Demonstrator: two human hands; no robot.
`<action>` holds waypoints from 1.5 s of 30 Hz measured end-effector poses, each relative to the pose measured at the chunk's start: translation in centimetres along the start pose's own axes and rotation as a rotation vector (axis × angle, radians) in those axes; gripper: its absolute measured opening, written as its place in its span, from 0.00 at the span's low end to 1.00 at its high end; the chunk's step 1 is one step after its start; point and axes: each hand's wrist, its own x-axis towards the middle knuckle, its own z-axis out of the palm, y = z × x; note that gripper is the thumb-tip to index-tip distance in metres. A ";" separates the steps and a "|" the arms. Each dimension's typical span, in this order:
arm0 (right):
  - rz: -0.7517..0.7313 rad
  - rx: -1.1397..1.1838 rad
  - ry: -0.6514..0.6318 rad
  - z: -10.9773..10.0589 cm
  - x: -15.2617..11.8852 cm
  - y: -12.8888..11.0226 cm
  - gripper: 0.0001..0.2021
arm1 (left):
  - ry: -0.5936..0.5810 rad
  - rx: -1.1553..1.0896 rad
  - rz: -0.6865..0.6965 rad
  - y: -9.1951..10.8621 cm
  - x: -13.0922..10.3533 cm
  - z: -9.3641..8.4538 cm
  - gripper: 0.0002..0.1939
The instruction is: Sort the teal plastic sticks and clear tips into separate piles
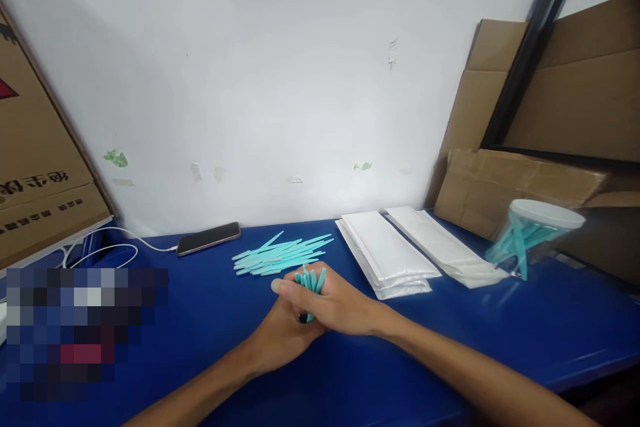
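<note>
Held bundle: teal sticks (pixel 313 280) are between the two hands, above the near-centre of the worktop (pixel 210 320).
Right hand (pixel 345 307): fingers wrapped around the bundle; thumb extends left across the left hand.
Left hand (pixel 283 337): clasped against the bundle from the left; its fingertips are largely hidden.
Reason for grip: the two-handed clasp probably keeps the separate sticks together.
Bundle axis: long axis roughly upright in view; exposed tips point up, fanning slightly, rightmost tip leaning right.
Loose pile (pixel 280 257): similar sticks lie just beyond the hands, long axes mostly left to right, right ends angled far; one crosses more steeply. Placement appears to suit easy reach.
White packets (pixel 385 247): two stacks, right of the pile, long axes running from far left to near right.
Clear container (pixel 530 247): far right, white lid uppermost, teal sticks inside.
Phone (pixel 209 238): far left, cable attached.
</note>
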 end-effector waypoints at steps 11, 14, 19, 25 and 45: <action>-0.015 0.457 0.145 1.1 0.5 0.8 0.28 | -0.072 0.180 0.067 -1.0 0.3 -0.1 0.05; -0.040 0.480 0.117 0.9 0.8 1.0 0.30 | -0.086 0.201 0.058 -1.1 0.3 -0.1 0.08; 0.003 0.456 0.075 0.4 0.8 0.7 0.27 | -0.092 0.212 0.061 -0.9 0.3 0.1 0.13; -0.063 0.449 0.136 0.0 0.7 0.1 0.28 | 0.055 0.244 0.108 -1.2 0.7 -0.1 0.13; -0.200 -0.312 0.162 0.8 0.4 -0.5 0.25 | 0.310 0.311 0.241 -1.1 0.3 -0.2 0.09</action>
